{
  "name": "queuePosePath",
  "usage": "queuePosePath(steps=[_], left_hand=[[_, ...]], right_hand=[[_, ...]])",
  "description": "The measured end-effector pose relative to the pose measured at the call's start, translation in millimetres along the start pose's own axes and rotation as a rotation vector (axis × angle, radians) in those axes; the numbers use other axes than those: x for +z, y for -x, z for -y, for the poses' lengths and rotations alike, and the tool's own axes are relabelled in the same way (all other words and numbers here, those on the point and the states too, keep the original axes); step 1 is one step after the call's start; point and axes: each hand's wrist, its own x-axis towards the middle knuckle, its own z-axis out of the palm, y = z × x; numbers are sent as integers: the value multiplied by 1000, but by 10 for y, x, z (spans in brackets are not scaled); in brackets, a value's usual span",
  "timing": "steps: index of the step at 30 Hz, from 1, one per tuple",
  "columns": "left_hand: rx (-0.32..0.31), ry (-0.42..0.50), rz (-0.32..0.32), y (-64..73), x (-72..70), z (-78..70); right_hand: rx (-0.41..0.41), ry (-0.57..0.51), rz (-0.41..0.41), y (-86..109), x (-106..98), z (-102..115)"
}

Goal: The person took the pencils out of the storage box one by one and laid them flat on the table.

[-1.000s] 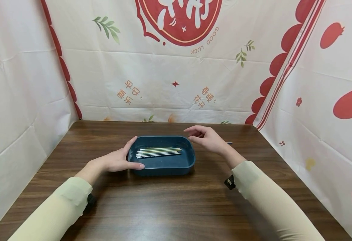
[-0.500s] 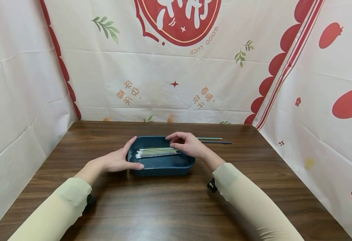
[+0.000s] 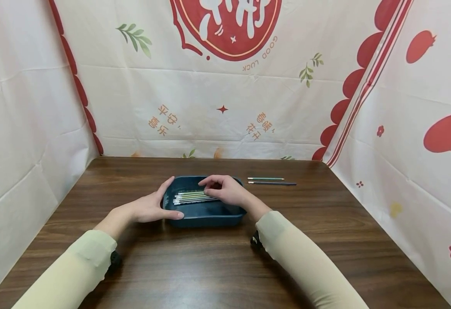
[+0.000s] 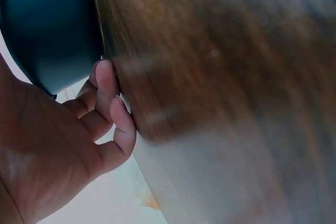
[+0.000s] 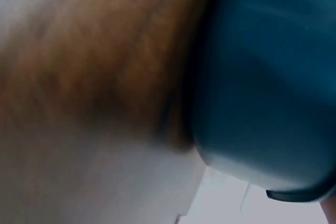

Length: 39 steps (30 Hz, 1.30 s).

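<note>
A dark blue plastic bin [image 3: 210, 221] stands on the table, with several pencils [image 3: 190, 197] lying side by side in it. My left hand [image 3: 148, 207] grips its left end, the thumb over the front rim and a finger at the back corner. In the left wrist view, curled fingers of the left hand [image 4: 58, 140] lie low beside the bin's wall [image 4: 52, 30]. My right hand [image 3: 225, 189] reaches over the right side of the bin, bent fingers and thumb apart above the pencils' right ends, hiding them. The right wrist view is blurred, showing mostly the bin's wall [image 5: 262, 87].
On the brown wooden table [image 3: 187, 266], behind and right of the bin, lie a green pencil [image 3: 266, 178] and a dark blue pencil [image 3: 272, 183], roughly parallel. A printed white cloth [image 3: 194, 86] hangs behind the table and along both sides.
My right hand has moved left from beside the bin's back right corner to over the pencils in it, uncovering two pencils on the table. The left hand and the bin have stayed put.
</note>
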Motion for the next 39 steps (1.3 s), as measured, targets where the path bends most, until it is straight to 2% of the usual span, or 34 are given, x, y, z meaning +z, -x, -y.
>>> queuePosePath(steps=[5,15,28,39], left_hand=[[2,4,1,-1,-5,3],[8,5,-3,6,-11,13],[-7,7,-3,21,11,1],[-7,9,-6,26,6,-9]], right_hand=[[22,21,25,-22,55,-31],[79,133,138,-54,87,-62],[108,198,157,-53,127,-77],[86,236,188,-38,127,-66]])
